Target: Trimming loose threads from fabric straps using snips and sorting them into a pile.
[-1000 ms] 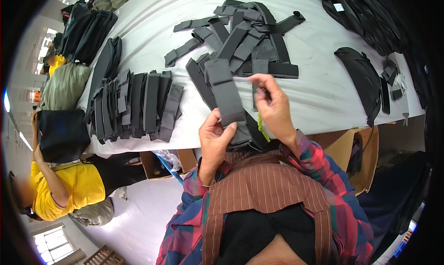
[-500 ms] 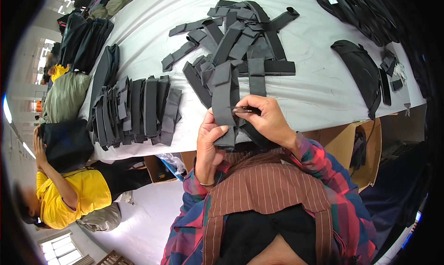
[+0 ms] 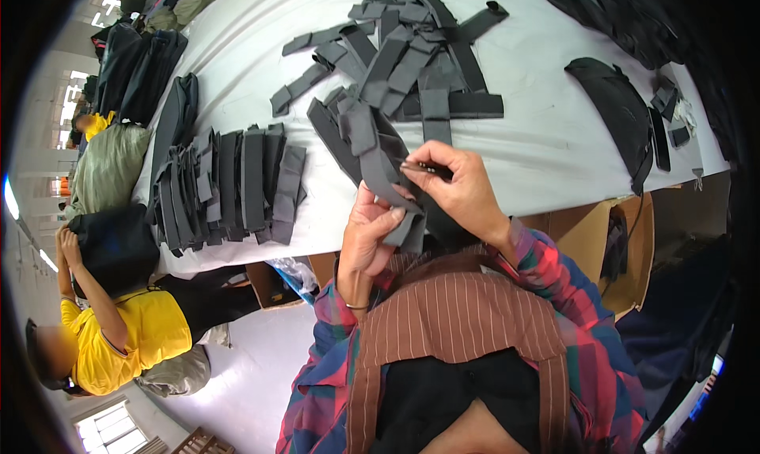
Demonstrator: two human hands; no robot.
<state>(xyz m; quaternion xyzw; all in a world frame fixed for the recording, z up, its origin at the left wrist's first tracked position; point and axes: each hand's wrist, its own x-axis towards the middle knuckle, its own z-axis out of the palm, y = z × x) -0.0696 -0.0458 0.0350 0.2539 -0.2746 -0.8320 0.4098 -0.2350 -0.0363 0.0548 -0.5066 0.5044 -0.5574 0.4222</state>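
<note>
Station: Report the hands.
Operator: On my head view, the left hand point(image 3: 369, 231) grips the lower part of a grey fabric strip point(image 3: 378, 167) between thumb and fingers. The right hand point(image 3: 461, 191) is closed around a small dark tool point(image 3: 431, 169).

Station: State the tool position.
Operator: I read its tip just beside the strip's right edge. I cannot tell whether the two touch.

Station: Locate the strip.
Operator: It is at the near edge of the white-covered worktop point(image 3: 546, 157), bent where the left hand holds it. Its far end overlaps the near side of a loose pile of similar strips point(image 3: 408, 58) in my view; contact is unclear.

Station: List adjacent items.
Operator: Left of the hands I see a close-set row of strips point(image 3: 231, 186). To the right lies a curved black piece point(image 3: 611, 117), with a flat black object point(image 3: 659, 140) beside it. Far left, a co-worker in yellow point(image 3: 154, 323) has both hands at a black item point(image 3: 115, 248).
</note>
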